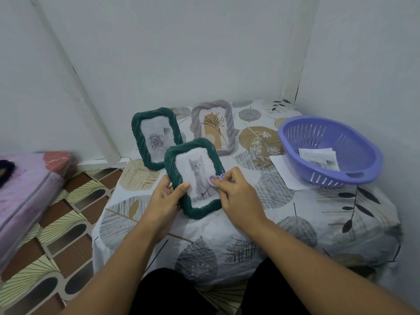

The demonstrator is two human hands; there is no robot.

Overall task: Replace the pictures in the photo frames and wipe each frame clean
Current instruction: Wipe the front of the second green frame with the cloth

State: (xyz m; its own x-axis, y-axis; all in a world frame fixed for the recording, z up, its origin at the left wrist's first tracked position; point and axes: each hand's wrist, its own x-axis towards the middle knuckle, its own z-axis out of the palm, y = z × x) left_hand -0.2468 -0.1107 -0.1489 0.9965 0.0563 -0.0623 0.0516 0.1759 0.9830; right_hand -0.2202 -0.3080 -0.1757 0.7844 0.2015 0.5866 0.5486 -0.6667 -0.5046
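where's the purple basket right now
In the head view, the purple basket sits at the table's right side, resting partly on a white sheet, right of the grey frame.

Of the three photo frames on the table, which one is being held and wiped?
The dark green frame with the kitten picture, nearest the camera. The left hand grips its left edge while the right hand presses a small purple cloth to it; the other two stand untouched behind.

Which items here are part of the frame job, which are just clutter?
Job: kitten frame, held by left hand; purple cloth in right hand; rose frame; grey frame; basket with prints.
Lying about: mattress; loose paper.
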